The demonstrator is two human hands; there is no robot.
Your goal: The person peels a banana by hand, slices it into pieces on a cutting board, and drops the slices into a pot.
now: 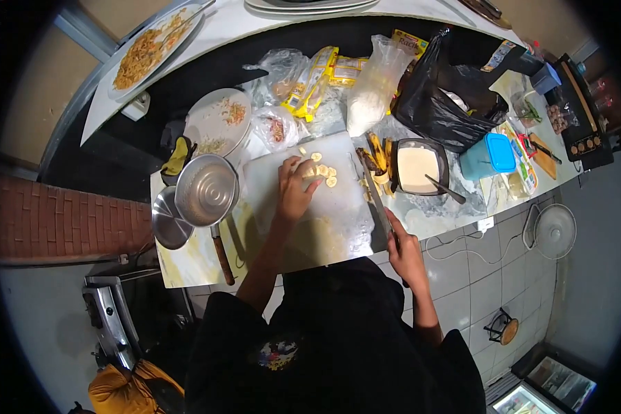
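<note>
On the white cutting board, several round banana slices lie just right of my left hand. The fingers of that hand curl over a pale piece of banana, which they partly hide. My right hand grips a knife by its handle, off the board's right side, with the long blade pointing away from me. Beyond the blade lie banana peels, beside a dark square bowl of cream-coloured batter with a spoon in it.
Metal pots and a plate of chopped food stand left. Behind the board are yellow packets, a bag of white powder and a black plastic bag. A blue-lidded container stands right. Noodles sit on the upper counter.
</note>
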